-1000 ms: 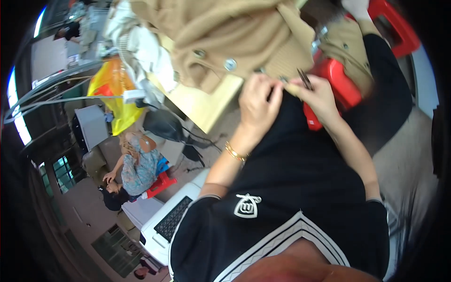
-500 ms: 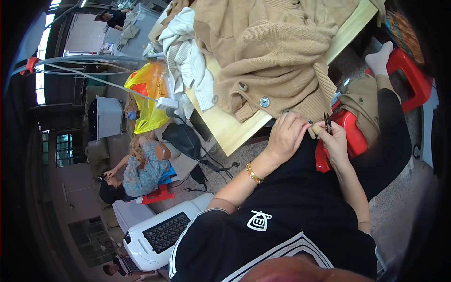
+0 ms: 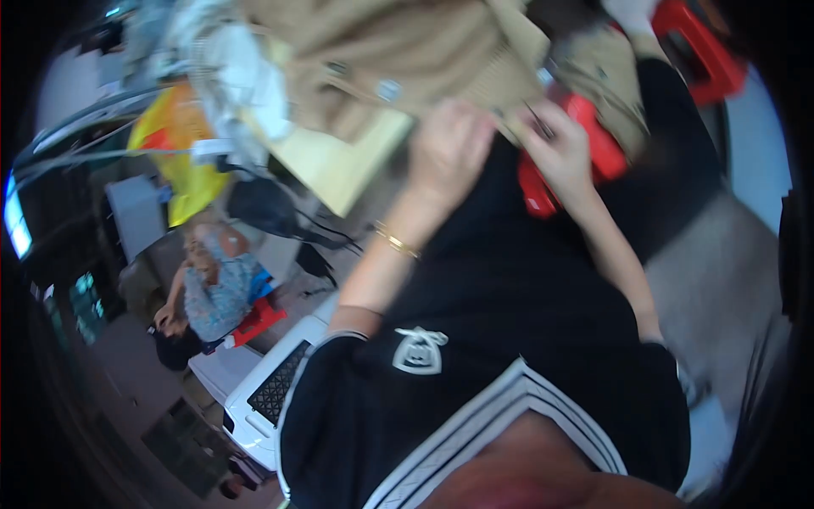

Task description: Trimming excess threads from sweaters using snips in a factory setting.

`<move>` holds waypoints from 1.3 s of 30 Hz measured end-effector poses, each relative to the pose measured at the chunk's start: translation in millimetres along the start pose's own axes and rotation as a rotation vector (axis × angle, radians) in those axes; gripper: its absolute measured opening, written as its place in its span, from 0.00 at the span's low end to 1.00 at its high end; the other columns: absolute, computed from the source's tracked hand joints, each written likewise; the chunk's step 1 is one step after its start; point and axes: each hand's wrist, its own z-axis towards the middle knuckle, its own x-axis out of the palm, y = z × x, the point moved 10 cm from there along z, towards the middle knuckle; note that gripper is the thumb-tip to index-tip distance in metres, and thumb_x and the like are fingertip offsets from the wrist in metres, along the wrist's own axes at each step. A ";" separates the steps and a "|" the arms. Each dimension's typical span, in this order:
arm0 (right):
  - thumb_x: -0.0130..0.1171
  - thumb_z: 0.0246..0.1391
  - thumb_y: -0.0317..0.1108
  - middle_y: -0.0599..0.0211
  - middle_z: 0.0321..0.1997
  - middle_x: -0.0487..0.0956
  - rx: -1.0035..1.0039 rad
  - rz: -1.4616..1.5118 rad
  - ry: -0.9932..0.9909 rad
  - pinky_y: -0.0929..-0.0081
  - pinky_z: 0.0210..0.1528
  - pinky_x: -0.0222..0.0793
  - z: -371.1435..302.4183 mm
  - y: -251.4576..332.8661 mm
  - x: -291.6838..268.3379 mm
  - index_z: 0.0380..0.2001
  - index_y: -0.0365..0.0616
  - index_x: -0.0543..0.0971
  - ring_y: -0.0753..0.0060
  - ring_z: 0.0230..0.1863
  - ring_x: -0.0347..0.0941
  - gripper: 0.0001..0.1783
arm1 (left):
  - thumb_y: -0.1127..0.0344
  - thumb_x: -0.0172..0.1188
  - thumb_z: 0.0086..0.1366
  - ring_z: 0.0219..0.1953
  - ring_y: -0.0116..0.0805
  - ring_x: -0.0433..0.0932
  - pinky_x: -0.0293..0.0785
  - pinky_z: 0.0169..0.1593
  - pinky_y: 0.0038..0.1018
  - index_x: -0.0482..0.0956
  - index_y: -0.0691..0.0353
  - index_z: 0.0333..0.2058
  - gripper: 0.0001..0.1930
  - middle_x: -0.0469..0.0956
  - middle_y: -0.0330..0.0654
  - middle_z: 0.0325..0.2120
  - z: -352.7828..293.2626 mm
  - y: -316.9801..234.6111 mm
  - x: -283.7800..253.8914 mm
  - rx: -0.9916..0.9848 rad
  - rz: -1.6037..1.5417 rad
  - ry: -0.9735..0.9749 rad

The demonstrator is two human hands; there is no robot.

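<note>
A tan knitted cardigan [image 3: 407, 51] lies over the table's corner, its edge hanging toward my lap. A pale button [image 3: 389, 89] and a darker button [image 3: 336, 68] show along its band. My left hand [image 3: 449, 153], a gold bracelet on the wrist, pinches the cardigan's near edge, its fingertips blurred. Close by on the right, my right hand [image 3: 560, 148] is closed round small dark thread snips [image 3: 541, 127], whose points stick up beside the knit. Both hands are a little apart above my dark-clothed lap. Motion blur hides the finer detail at the fingertips.
The pale wooden table [image 3: 343, 165] carries a white knitted garment [image 3: 250, 72] at its left. A red stool [image 3: 593, 136] with tan knitwear [image 3: 598, 72] stands at my right. Leftward are a yellow bag [image 3: 182, 127], cables, a black bag [image 3: 259, 208] and a seated person [image 3: 216, 288].
The whole view has shifted and blurred, so the table and hands appear farther left and higher. My hands stay at the cardigan's edge, and the snips remain in the right one.
</note>
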 end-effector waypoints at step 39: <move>0.64 0.61 0.26 0.73 0.36 0.80 0.146 0.389 0.079 0.83 0.38 0.69 -7.1 -0.6 5.8 0.47 0.35 0.79 0.86 0.36 0.74 0.12 | 0.75 0.70 0.61 0.32 0.24 0.78 0.75 0.38 0.19 0.83 0.66 0.34 0.04 0.79 0.38 0.32 -14.1 28.8 3.4 -0.191 -0.292 -0.049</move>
